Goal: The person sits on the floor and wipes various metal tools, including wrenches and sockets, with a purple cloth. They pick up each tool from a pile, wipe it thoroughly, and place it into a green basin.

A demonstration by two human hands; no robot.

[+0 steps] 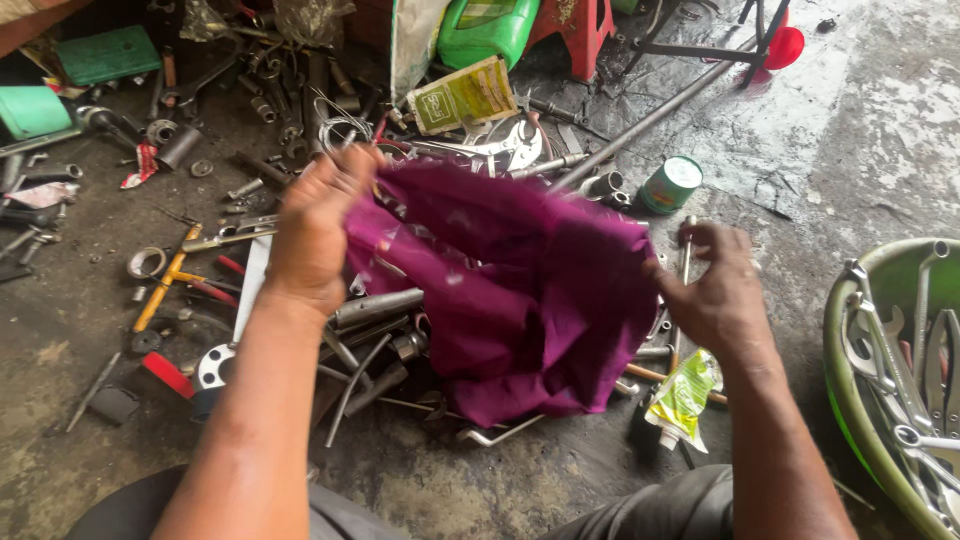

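A purple cloth (510, 290) hangs spread between both hands above a pile of metal tools on the oily floor. My left hand (318, 228) grips the cloth's upper left corner, fingers closed around a bunched edge. My right hand (715, 290) pinches its right edge at about the same height. The cloth sags in the middle and covers the tools beneath it.
Wrenches, sockets and rods (370, 310) lie scattered on the floor. A green basin (850, 400) with spanners sits at right. A small green tin (671, 185), a long steel bar (650, 120), a yellow-green sachet (683, 398), a green jug (490, 28) and a red stool (585, 30) are nearby.
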